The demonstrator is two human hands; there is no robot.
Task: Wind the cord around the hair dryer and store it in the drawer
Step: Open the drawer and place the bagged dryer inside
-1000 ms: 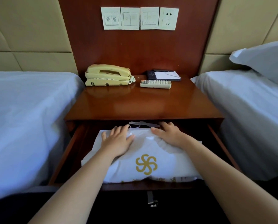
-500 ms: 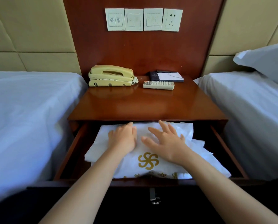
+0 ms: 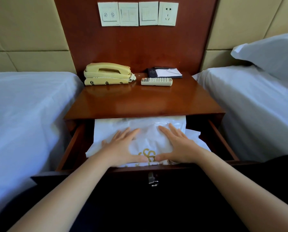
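Observation:
The nightstand drawer stands pulled open below the wooden top. A white plastic bag with a gold swirl logo lies inside and fills most of it. My left hand and my right hand rest flat on the bag, fingers spread and pointing away from me, thumbs nearly meeting over the logo. Neither hand grips anything. The hair dryer and its cord are not visible; whatever is in the bag is hidden.
On the nightstand top sit a cream telephone, a white remote and a notepad. White beds flank both sides. A switch panel is on the wall. A metal drawer handle hangs at the front.
Both hands slid apart and flattened on the bag, thumbs now near the logo. The bag lies spread further toward the drawer's back. The camera came closer.

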